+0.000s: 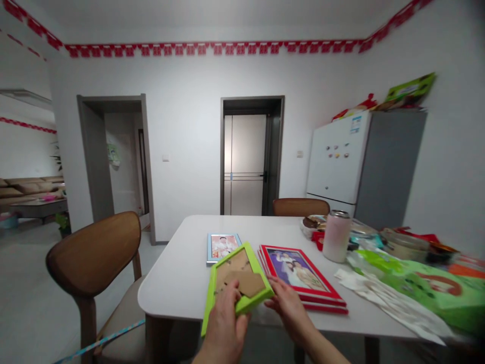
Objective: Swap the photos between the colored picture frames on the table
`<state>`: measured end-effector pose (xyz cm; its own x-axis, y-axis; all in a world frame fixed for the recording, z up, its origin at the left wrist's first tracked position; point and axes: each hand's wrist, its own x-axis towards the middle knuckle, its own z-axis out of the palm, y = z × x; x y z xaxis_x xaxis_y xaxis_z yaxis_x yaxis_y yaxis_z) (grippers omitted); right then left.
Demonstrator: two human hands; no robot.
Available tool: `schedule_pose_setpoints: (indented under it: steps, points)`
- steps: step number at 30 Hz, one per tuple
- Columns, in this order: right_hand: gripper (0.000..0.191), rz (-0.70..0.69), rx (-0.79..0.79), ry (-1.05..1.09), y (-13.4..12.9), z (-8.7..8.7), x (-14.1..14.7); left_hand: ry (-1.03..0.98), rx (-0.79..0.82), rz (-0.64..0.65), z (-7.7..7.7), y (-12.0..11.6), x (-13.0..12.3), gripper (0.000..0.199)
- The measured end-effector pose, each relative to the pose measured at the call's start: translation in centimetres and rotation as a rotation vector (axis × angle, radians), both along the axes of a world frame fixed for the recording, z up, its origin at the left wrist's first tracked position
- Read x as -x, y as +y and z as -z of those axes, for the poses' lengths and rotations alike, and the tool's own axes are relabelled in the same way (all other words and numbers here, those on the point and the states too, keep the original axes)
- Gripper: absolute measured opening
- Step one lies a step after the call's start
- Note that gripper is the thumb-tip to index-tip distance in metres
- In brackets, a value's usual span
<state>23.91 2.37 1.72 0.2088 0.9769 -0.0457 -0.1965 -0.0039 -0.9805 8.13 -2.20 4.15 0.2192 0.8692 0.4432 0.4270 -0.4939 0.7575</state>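
Green frame (244, 282) tilted over near edge of tabletop (178, 273), back showing; left hand (227, 314) pinches it, right hand (288, 303) at corner, grip unclear. Blue frame (223, 246), stacked red frames (303, 275) already down, green one not.

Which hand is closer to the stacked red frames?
Right. The right hand is by the near left side of the red frames; the left hand is farther left, on the back of the green frame.
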Motion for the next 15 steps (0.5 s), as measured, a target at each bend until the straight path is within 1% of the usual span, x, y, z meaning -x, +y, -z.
schedule_pose_setpoints:
  steps: [2,3,4,5,6,7,8,10,12,13,14,15]
  points:
    - [0.044,-0.169,0.077,0.148,-1.7,0.3,2.1,-0.369,0.022,-0.013,-1.6,-0.1,-1.2,0.026]
    - [0.047,-0.227,0.06,0.198,-2.2,0.2,2.9,-0.531,0.048,0.009,-2.3,0.0,-2.0,0.023]
    - [0.05,-0.242,0.016,0.231,-2.6,0.1,3.3,-0.668,0.071,0.039,-2.9,0.1,-2.8,0.022]
    - [0.052,-0.222,-0.042,0.236,-2.7,-0.1,3.2,-0.779,0.091,0.074,-3.3,0.4,-3.6,0.025]
    - [0.054,-0.17,-0.097,0.214,-2.5,-0.5,2.4,-0.864,0.102,0.102,-3.6,0.8,-4.3,0.031]
    - [0.054,-0.095,-0.139,0.163,-2.0,-1.0,1.0,-0.923,0.107,0.115,-3.7,1.4,-4.9,0.038]
    - [0.054,-0.022,-0.153,0.083,-1.2,-1.5,-0.9,-0.946,0.121,0.115,-3.6,2.1,-5.5,0.046]
    - [0.053,0.099,-0.1,-0.145,0.7,-2.6,-5.9,-0.863,0.187,0.099,-2.9,3.8,-6.6,0.056]
    - [0.054,0.218,-0.03,-0.45,3.0,-3.3,-11.0,-0.67,0.282,0.091,-1.6,5.6,-8.0,0.055]
    - [0.055,0.251,0.015,-0.631,4.0,-3.5,-13.1,-0.604,0.313,0.091,-0.9,6.4,-8.8,0.053]
    - [0.055,0.252,0.048,-0.798,4.9,-3.4,-14.9,-0.553,0.333,0.086,-0.2,7.0,-9.6,0.051]
    - [0.055,0.258,0.067,-0.863,5.7,-3.3,-16.3,-0.516,0.343,0.074,0.5,7.5,-10.4,0.05]
